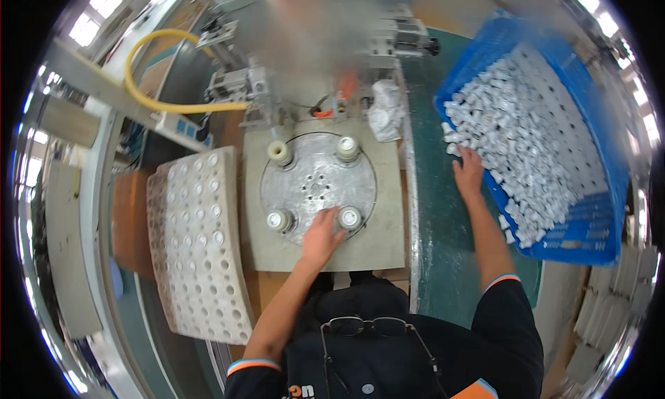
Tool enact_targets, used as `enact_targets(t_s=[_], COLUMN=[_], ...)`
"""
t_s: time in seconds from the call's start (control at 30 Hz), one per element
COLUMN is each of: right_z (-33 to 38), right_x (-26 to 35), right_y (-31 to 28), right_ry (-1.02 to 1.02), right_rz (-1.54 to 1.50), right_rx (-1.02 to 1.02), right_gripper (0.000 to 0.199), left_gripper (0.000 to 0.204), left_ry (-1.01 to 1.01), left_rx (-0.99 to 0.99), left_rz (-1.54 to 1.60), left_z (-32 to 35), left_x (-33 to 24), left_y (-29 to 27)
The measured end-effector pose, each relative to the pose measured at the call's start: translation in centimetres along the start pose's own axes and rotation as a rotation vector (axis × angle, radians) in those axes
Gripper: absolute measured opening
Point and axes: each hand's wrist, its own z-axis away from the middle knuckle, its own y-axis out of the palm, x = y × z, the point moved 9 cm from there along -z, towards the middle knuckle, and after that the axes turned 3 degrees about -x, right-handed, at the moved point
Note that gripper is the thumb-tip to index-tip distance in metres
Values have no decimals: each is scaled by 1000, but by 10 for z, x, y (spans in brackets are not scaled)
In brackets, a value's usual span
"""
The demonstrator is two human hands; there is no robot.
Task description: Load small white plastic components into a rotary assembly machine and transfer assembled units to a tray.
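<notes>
My left hand [322,238] rests on the near side of a round metal turntable [305,174]. Its thumb and fingers close about the left side of a white round cap [349,217] sitting in the near-right holder. Another white-topped piece [279,220] stands in the near-left holder, and one more [346,148] in the far-right holder. The far-left holder [279,152] shows a yellowish ring with a dark hole. My right hand [470,172] reaches over the left rim of a blue crate [585,236], thumb and fingers apart, fingertips at the heap of small white parts [509,122].
To the left, a pale tray with rows of holes [208,260] carries white round pieces in several of them. Metal clamps [239,87] and a yellow hose [128,70] stand behind the turntable. A crumpled white bag [386,111] lies by the right-hand fixture. A green tabletop [443,246] runs beneath my right arm.
</notes>
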Motion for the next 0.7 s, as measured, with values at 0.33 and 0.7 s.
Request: enact_targets(t_s=[0.33,0.7], right_z=[16,48], right_x=[-3,-27], right_y=[24,13], right_ry=[-147,-120], right_rz=[105,-20], right_rx=[10,148], right_gripper=[40,27], left_gripper=[43,41], left_ry=[137,-432], left_rx=[59,-811], left_rz=[-105,-124], left_z=[-10,168], left_x=[-14,133], left_y=[19,-219])
